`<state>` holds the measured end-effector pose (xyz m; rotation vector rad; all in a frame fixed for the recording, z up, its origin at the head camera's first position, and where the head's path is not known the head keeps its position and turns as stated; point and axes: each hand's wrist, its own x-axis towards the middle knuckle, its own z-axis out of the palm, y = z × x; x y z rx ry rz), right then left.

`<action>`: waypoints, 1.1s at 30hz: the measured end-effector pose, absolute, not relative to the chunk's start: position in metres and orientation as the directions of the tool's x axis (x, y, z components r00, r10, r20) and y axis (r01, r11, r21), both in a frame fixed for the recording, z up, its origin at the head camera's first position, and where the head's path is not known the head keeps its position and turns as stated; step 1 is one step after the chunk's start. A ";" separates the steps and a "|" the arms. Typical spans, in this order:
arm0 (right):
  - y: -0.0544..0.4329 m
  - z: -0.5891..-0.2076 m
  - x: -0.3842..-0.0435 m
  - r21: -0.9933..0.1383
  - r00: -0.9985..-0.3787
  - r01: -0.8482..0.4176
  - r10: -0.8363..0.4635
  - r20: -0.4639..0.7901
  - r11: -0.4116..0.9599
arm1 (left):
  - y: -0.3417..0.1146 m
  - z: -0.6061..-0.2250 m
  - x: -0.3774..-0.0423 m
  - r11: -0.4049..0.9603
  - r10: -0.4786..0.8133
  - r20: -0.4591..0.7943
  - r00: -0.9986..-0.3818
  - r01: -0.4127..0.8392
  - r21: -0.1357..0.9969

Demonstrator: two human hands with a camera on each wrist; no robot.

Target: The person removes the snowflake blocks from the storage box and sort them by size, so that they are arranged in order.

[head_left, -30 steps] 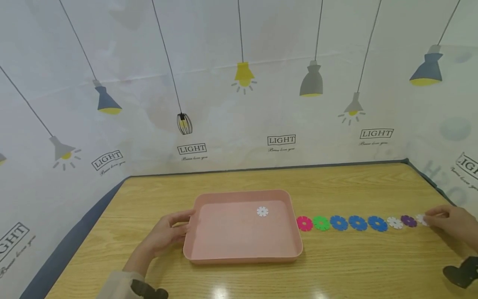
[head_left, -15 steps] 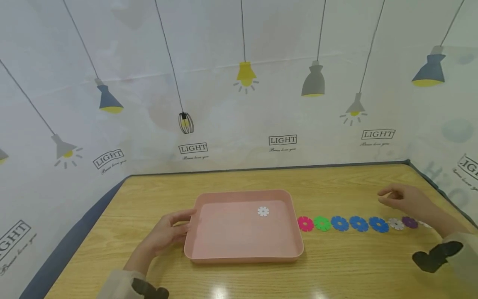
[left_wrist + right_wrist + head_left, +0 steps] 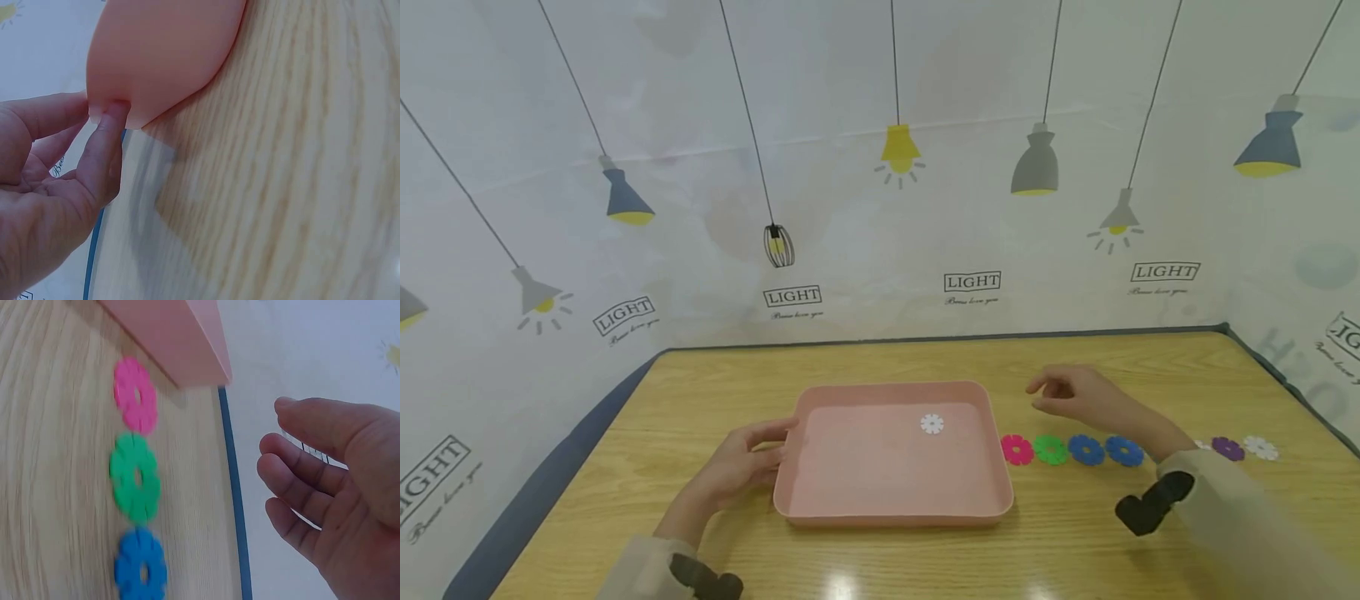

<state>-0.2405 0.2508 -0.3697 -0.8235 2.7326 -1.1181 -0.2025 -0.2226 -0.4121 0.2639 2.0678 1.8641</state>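
Note:
My left hand (image 3: 737, 462) grips the left wall of a shallow pink tray (image 3: 891, 521), its thumb (image 3: 103, 147) against the outside and a finger at the rim. Inside the tray, toward the back right, lies one white notched plastic disc (image 3: 932, 424). My right hand (image 3: 1086, 396), fingers loosely bent and holding nothing, hovers right of the tray, behind a row of discs. A pink disc (image 3: 1017, 450) lies nearest the tray, followed rightward by a green disc (image 3: 1050, 450) and blue discs (image 3: 1086, 450). The right forearm hides part of the row.
Beyond the forearm, a purple disc (image 3: 1228, 448) and a white disc (image 3: 1260, 448) continue the row. Everything stands on a wood-grain table (image 3: 925, 562). A pale cloth backdrop (image 3: 820, 167) with printed lamps rises along its back and sides.
My right hand has let go of the white disc at the row's far right end and moved left above the row, toward the tray. The left hand stays at the tray.

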 end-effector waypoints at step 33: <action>0.124 -0.380 -0.297 -0.581 -0.706 -0.499 -0.691 -0.158 0.643 | -0.225 -0.414 -0.204 0.109 0.377 -0.122 -0.918 -0.087 0.990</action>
